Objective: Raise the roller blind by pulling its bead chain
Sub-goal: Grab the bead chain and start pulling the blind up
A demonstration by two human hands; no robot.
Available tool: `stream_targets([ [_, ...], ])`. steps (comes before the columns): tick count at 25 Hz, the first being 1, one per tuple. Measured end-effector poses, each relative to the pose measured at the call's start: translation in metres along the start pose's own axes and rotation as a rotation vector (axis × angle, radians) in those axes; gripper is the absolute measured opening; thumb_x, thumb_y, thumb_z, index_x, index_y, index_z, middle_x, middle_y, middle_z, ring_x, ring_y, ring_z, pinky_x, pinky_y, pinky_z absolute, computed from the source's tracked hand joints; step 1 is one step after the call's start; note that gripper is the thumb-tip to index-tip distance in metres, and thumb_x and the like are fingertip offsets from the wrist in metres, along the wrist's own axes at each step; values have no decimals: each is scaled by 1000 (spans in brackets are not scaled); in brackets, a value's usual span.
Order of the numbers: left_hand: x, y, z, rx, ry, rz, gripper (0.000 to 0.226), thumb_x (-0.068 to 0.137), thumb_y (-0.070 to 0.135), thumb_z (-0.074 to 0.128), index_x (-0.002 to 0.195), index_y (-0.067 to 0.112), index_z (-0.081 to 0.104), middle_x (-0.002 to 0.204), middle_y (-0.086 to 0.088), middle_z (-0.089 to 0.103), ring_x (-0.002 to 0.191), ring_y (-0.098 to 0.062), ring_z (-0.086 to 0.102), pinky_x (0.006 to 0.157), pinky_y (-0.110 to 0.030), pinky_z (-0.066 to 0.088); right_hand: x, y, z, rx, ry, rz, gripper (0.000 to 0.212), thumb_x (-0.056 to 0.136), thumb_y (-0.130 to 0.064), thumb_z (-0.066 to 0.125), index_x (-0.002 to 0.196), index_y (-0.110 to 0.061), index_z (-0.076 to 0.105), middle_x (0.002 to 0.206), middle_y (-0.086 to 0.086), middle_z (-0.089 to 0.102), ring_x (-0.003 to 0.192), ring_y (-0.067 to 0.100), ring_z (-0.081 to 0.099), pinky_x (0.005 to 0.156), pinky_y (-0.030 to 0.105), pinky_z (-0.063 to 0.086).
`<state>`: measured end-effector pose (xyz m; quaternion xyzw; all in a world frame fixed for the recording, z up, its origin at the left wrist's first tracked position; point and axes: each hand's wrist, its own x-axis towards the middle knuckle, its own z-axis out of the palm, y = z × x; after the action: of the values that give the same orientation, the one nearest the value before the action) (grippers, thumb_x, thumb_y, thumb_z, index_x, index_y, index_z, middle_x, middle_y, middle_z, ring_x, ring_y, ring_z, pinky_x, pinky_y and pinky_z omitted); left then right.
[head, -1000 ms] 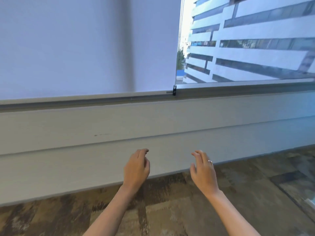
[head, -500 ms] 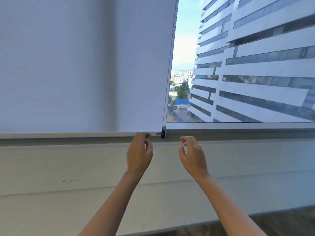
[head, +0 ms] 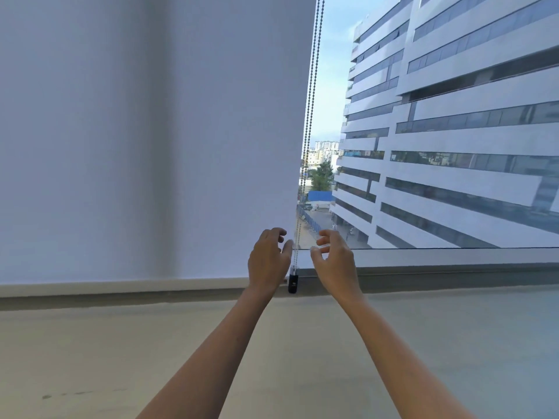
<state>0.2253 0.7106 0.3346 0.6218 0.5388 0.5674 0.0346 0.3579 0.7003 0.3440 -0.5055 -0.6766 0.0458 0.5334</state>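
Note:
A white roller blind (head: 151, 140) hangs fully down over the left part of the window, its bottom bar (head: 121, 286) resting at the sill. Its bead chain (head: 311, 110) runs as a double strand along the blind's right edge, ending in a small black holder (head: 292, 283) at the sill. My left hand (head: 267, 258) is just left of the chain's lower end, fingers curled and apart, holding nothing. My right hand (head: 334, 257) is just right of the chain, fingers apart too. The chain passes between both hands without being gripped.
To the right of the blind, bare window glass (head: 438, 131) shows a white office building outside. A wide pale sill and wall ledge (head: 302, 343) stretches across below the window, under my forearms.
Both hands rose from low near the floor up to the sill, then closed in on the chain's lower end. My view tilted upward, bringing the chain and more window into sight.

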Motion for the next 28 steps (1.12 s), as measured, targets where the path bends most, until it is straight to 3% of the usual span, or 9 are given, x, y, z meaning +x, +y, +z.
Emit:
stream_targets([
  [7,91,-5,64,-43,5,126,33,91,43,54,105,15,62,98,-3,71,77,-16,66,68,-31,56,112,10,29,41,124,-15,29,88,-14,61,115,-7,52,108,14,66,89,22,63,75,27,51],
  [12,120,-5,81,-81,11,212,23,92,33,56,91,13,66,85,-4,74,66,-13,64,63,-27,57,154,7,36,106,154,-37,23,90,-18,60,110,-7,57,102,13,69,83,20,65,75,31,56],
  [15,120,-10,86,-66,11,285,25,95,28,51,84,10,65,75,-5,72,53,-8,54,54,-11,42,170,3,38,115,282,-108,24,87,-21,64,105,-8,58,99,11,64,82,20,62,70,26,50],
  [17,114,-10,87,-70,22,314,26,95,29,49,77,13,60,64,3,62,44,-5,46,50,-6,32,182,-4,37,125,385,-175,24,86,-23,66,102,-6,60,96,13,65,77,18,60,68,25,49],
  [20,106,-7,87,-55,23,350,26,96,29,46,71,22,45,58,14,44,39,-2,39,47,-3,22,204,-24,31,213,401,-254,22,89,-23,62,98,-3,63,79,10,69,63,18,64,63,27,53],
  [23,98,-7,91,-92,24,372,28,96,25,46,69,23,40,53,12,40,42,-3,45,40,-6,24,229,-47,22,410,395,-241,21,95,-24,53,101,-7,62,64,0,61,47,15,58,50,35,55],
  [26,92,-11,100,-191,44,361,36,98,32,39,69,14,47,57,-6,58,64,-11,56,39,-5,30,248,-65,15,516,456,-223,21,96,-22,49,101,-6,62,59,-1,56,46,16,51,51,35,49],
  [28,92,-13,105,-207,33,337,35,98,31,41,69,12,50,55,-1,55,51,-17,52,42,-9,31,252,-72,12,501,478,-238,20,96,-18,49,95,-6,64,60,1,57,49,14,50,57,35,49],
])
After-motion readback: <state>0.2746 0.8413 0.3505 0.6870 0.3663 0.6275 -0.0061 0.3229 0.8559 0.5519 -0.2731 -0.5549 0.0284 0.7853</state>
